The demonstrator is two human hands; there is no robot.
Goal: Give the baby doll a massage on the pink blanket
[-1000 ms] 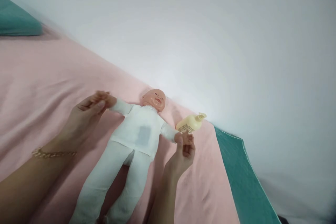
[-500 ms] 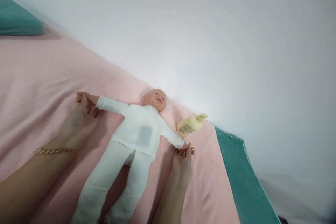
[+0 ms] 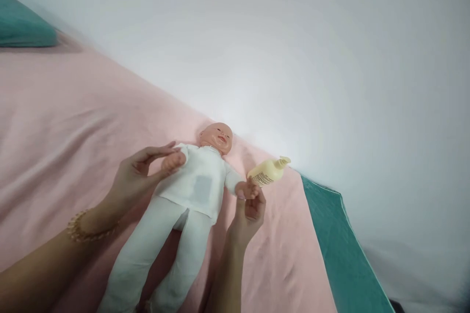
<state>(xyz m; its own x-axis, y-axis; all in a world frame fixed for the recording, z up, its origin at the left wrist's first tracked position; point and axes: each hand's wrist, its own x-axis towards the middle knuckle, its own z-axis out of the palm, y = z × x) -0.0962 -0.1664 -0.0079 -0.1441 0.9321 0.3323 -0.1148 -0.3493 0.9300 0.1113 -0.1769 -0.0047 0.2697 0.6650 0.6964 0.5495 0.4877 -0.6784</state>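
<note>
A baby doll [image 3: 194,181] in a white top and white trousers lies on its back, head away from me. My left hand [image 3: 141,171], a beaded bracelet at its wrist, holds the doll's hand on the left side between thumb and fingers, raised by the doll's shoulder. My right hand [image 3: 249,215] grips the doll's other hand [image 3: 246,189], thumb in front and fingers behind. Both doll arms are bent. Just beyond my right hand a pale yellow pump bottle [image 3: 269,172] lies tilted on the cloth.
Pink cloth [image 3: 66,107] spreads under the doll. Green fabric [image 3: 338,234] shows at the right, and a green cushion-like piece [image 3: 25,24] at the upper left. A pale wall [image 3: 257,49] rises behind the far edge.
The doll's arms, stretched out sideways before, are now folded in. My left hand has moved right toward the doll's chest; my right hand has shifted slightly up and left.
</note>
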